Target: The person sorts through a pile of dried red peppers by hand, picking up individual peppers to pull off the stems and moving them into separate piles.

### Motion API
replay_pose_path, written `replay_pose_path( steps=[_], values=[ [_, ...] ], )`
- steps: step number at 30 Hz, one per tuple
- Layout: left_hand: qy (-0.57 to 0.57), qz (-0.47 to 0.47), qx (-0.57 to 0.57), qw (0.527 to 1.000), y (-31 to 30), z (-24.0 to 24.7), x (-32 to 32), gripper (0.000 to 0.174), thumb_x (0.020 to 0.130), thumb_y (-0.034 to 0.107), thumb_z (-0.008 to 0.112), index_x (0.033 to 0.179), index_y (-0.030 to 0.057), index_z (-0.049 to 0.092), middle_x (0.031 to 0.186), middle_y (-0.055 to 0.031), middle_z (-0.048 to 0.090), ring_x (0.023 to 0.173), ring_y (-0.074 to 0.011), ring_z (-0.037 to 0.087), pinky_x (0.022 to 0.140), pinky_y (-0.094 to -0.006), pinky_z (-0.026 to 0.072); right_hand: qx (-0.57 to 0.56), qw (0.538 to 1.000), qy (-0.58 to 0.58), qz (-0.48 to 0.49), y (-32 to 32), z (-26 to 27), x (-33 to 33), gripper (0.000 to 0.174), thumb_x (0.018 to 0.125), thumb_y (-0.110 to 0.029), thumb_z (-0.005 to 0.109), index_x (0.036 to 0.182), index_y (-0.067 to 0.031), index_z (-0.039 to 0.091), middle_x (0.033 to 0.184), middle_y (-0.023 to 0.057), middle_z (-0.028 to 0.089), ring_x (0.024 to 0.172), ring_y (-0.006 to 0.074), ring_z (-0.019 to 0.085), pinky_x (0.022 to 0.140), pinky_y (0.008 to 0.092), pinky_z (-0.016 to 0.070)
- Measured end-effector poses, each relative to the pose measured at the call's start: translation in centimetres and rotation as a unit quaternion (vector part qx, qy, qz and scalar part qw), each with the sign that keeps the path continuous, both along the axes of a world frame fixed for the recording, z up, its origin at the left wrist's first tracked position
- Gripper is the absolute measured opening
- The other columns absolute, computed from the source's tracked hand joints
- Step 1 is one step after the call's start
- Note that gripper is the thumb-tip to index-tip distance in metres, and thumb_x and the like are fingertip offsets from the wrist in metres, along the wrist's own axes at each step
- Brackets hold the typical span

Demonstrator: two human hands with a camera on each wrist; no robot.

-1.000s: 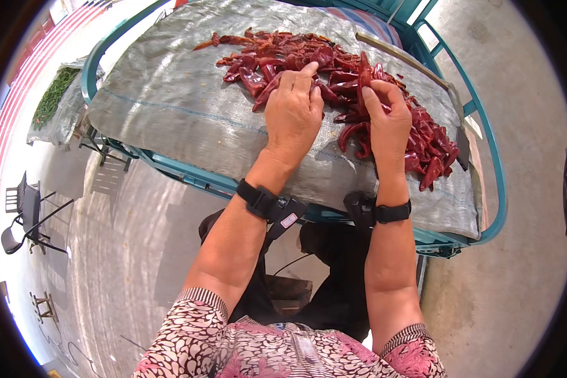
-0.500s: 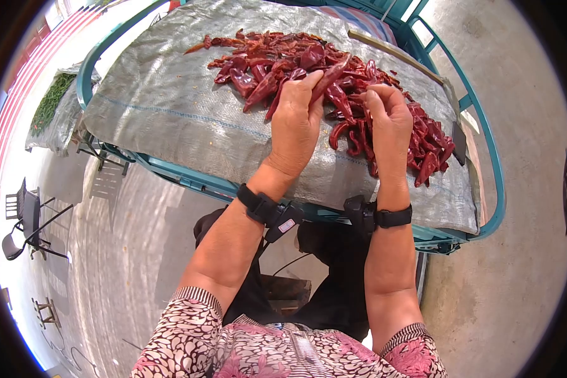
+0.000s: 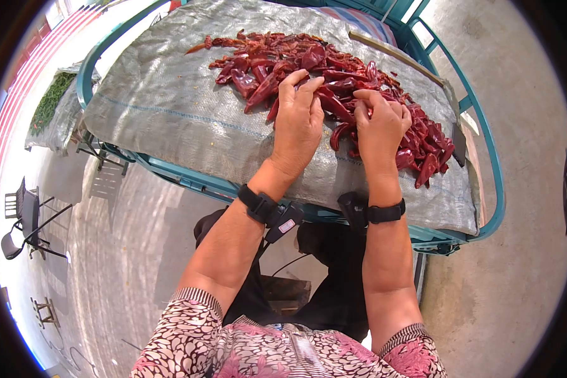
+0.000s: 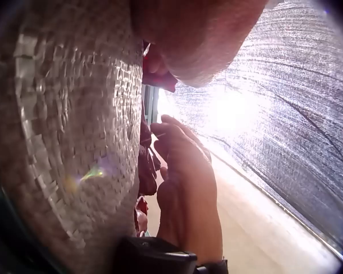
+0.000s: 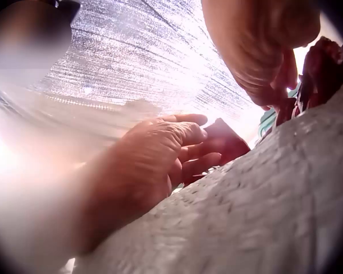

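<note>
Dried red chili peppers [image 3: 258,69] lie in a long heap on a grey woven sheet [image 3: 183,135]. At the near edge of the heap is my left hand [image 3: 298,126], fingers apart and loosely bent; in the right wrist view a red pepper [image 5: 227,140] shows just past its fingertips. My right hand [image 3: 382,132] is down at the peppers to the right, index finger and thumb curved toward each other with a small gap. Dark peppers [image 4: 147,168] show beside that hand in the left wrist view; I cannot tell whether its fingers pinch one.
A teal metal rail [image 3: 492,170] borders the sheet. A wooden stick [image 3: 394,57] lies behind the heap, and a dark flat object [image 3: 458,143] at its right end. Green produce [image 3: 51,104] on plastic stands at left, near black folding chairs [image 3: 30,217].
My left hand has let go of the chili pepper it held up half a second ago, and its fingers have spread. My right hand has shifted slightly left and lower over the heap.
</note>
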State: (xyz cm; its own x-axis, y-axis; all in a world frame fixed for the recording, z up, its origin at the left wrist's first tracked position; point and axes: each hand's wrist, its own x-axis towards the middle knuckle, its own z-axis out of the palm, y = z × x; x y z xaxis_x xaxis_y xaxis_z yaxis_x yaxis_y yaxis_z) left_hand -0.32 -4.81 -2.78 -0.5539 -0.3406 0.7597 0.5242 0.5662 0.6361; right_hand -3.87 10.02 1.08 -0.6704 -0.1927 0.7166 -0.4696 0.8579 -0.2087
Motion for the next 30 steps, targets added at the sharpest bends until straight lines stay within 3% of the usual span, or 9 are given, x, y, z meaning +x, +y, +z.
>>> replay_pose_path(
  steps=[4, 8, 11, 16, 19, 20, 24, 27, 30],
  values=[
    [0.011, 0.018, -0.013, 1.000, -0.2, -0.2, -0.2, 0.038, 0.091, -0.008, 0.058, 0.127, 0.0021, 0.061, 0.128, -0.0164, 0.055, 0.105, -0.0246, 0.064, 0.085, -0.0316, 0.0556, -0.016, 0.999, 0.044, 0.016, -0.3, 0.5, 0.4, 0.016, 0.086, -0.020, 0.073, 0.102, -0.0180, 0.074, 0.088, 0.0005, 0.072, 0.096, 0.0210, 0.061, 0.111, 0.0518, 0.0277],
    [0.009, 0.014, 0.008, 1.000, -0.1, -0.5, -0.5, 0.036, 0.089, -0.009, 0.058, 0.124, 0.0014, 0.062, 0.125, -0.0165, 0.057, 0.102, -0.0246, 0.063, 0.083, -0.0316, 0.0550, 0.107, 0.993, 0.042, 0.015, -1.1, -0.3, 1.1, 0.021, 0.083, -0.022, 0.076, 0.104, -0.0189, 0.074, 0.090, -0.0009, 0.072, 0.099, 0.0210, 0.060, 0.115, 0.0546, 0.0214],
    [0.009, 0.008, 0.006, 1.000, -0.1, -0.6, -0.5, 0.035, 0.089, -0.007, 0.060, 0.123, 0.0015, 0.063, 0.123, -0.0161, 0.057, 0.093, -0.0222, 0.063, 0.078, -0.0305, 0.0545, 0.119, 0.993, 0.007, 0.001, -0.8, -0.5, 0.6, 0.026, 0.082, -0.022, 0.077, 0.108, -0.0199, 0.073, 0.092, -0.0015, 0.072, 0.099, 0.0203, 0.060, 0.115, 0.0546, 0.0222],
    [-0.058, -0.033, 0.023, 0.998, 0.1, 0.5, 1.0, 0.035, 0.091, 0.003, 0.065, 0.126, 0.0011, 0.061, 0.110, -0.0123, 0.062, 0.074, -0.0162, 0.060, 0.068, -0.0278, 0.0524, -0.036, 0.995, 0.064, -0.062, -0.3, 0.1, 0.1, 0.018, 0.090, -0.021, 0.071, 0.107, -0.0167, 0.072, 0.091, 0.0017, 0.072, 0.092, 0.0214, 0.063, 0.110, 0.0500, 0.0303],
    [-0.075, -0.043, 0.058, 0.995, 0.2, 1.0, 1.2, 0.039, 0.095, 0.013, 0.068, 0.130, 0.0003, 0.057, 0.099, -0.0098, 0.065, 0.070, -0.0139, 0.060, 0.065, -0.0273, 0.0517, -0.187, 0.973, -0.016, 0.131, -0.4, 1.1, 0.4, 0.014, 0.094, -0.017, 0.066, 0.107, -0.0134, 0.071, 0.092, 0.0036, 0.072, 0.089, 0.0233, 0.065, 0.108, 0.0483, 0.0309],
    [-0.073, -0.053, 0.077, 0.993, 0.1, 0.9, 1.1, 0.041, 0.096, 0.016, 0.068, 0.131, 0.0001, 0.056, 0.094, -0.0094, 0.066, 0.069, -0.0136, 0.060, 0.065, -0.0273, 0.0517, -0.149, 0.975, 0.007, 0.167, -0.7, 1.4, 0.9, 0.013, 0.096, -0.011, 0.061, 0.105, -0.0098, 0.070, 0.091, 0.0046, 0.071, 0.085, 0.0240, 0.065, 0.099, 0.0433, 0.0397],
    [-0.061, -0.087, 0.091, 0.990, 0.0, 0.6, 0.9, 0.038, 0.100, 0.023, 0.065, 0.129, 0.0006, 0.054, 0.083, -0.0074, 0.067, 0.067, -0.0116, 0.059, 0.064, -0.0278, 0.0510, -0.218, 0.936, -0.116, 0.250, -1.4, 1.1, 1.6, 0.012, 0.096, -0.008, 0.061, 0.103, -0.0080, 0.070, 0.089, 0.0060, 0.071, 0.081, 0.0237, 0.064, 0.087, 0.0382, 0.0465],
    [-0.069, -0.124, 0.138, 0.980, -0.1, 0.4, 1.0, 0.026, 0.101, 0.019, 0.062, 0.120, 0.0034, 0.054, 0.082, -0.0162, 0.067, 0.073, -0.0285, 0.067, 0.063, -0.0381, 0.0517, -0.167, 0.948, -0.135, 0.237, -1.2, 1.1, 1.4, 0.009, 0.095, -0.011, 0.063, 0.100, -0.0077, 0.070, 0.087, 0.0078, 0.069, 0.076, 0.0248, 0.063, 0.085, 0.0381, 0.0470],
    [-0.067, -0.110, 0.148, 0.981, -0.3, 0.3, 0.9, 0.021, 0.105, 0.021, 0.058, 0.114, 0.0025, 0.055, 0.078, -0.0036, 0.063, 0.066, -0.0076, 0.054, 0.060, -0.0259, 0.0480, -0.040, 0.981, -0.041, 0.187, -1.0, 0.8, 1.5, 0.009, 0.093, -0.014, 0.067, 0.100, -0.0103, 0.071, 0.089, 0.0070, 0.070, 0.083, 0.0261, 0.063, 0.094, 0.0423, 0.0424]
  ],
)
